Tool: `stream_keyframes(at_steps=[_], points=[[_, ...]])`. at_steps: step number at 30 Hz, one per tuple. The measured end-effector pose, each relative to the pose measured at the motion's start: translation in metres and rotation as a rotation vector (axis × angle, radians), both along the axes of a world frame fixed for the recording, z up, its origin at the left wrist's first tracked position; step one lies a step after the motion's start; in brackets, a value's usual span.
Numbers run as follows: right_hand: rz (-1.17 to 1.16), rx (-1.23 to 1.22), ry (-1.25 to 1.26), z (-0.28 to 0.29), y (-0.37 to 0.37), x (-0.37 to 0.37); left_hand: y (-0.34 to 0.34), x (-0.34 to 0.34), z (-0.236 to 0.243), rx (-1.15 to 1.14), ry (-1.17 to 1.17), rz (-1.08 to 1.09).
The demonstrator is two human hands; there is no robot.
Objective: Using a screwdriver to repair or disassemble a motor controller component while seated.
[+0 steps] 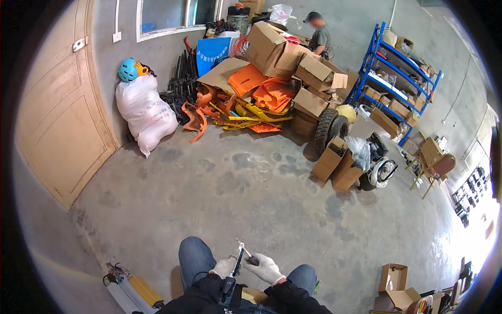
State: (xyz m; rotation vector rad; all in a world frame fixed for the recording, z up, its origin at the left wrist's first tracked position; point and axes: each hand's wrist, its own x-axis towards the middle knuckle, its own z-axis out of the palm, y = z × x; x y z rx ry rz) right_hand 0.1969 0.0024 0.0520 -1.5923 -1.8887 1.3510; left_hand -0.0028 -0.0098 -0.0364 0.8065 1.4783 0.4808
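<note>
I sit with my knees apart, and both my hands wear white gloves. My left hand [224, 267] is closed around a long, narrow black part [238, 260] with a pale upper end, which stands slantwise between my knees. Close by on the right, my right hand [265, 269] is closed on a thin stick-like tool [247, 251] with a pale shaft and a dark blob near my fingers. Its tip crosses the top of the black part; whether they touch I cannot tell. The tool's exact kind is too small to make out.
Ahead lies a pile of orange and yellow plastic panels [256, 112] with cardboard boxes [269, 49]. A stuffed white sack [145, 107] leans by the door [60, 94]. Blue shelving [374, 63] stands right. Another person [320, 39] is behind the pile. Open boxes [393, 277] sit lower right.
</note>
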Motion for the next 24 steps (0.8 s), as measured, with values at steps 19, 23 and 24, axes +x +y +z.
stream_keyframes(at_steps=[19, 23, 24], points=[[0.096, 0.447, -0.244, -0.024, -0.016, -0.028, 0.000, -0.010, -0.030, 0.358, 0.409, -0.522], [0.059, 0.399, -0.236, -0.019, -0.016, -0.028, -0.001, -0.011, -0.039, 0.651, 0.699, -0.856], [0.072, 0.405, -0.226, -0.016, -0.014, -0.027, 0.001, -0.008, -0.034, 0.627, 0.675, -0.789]])
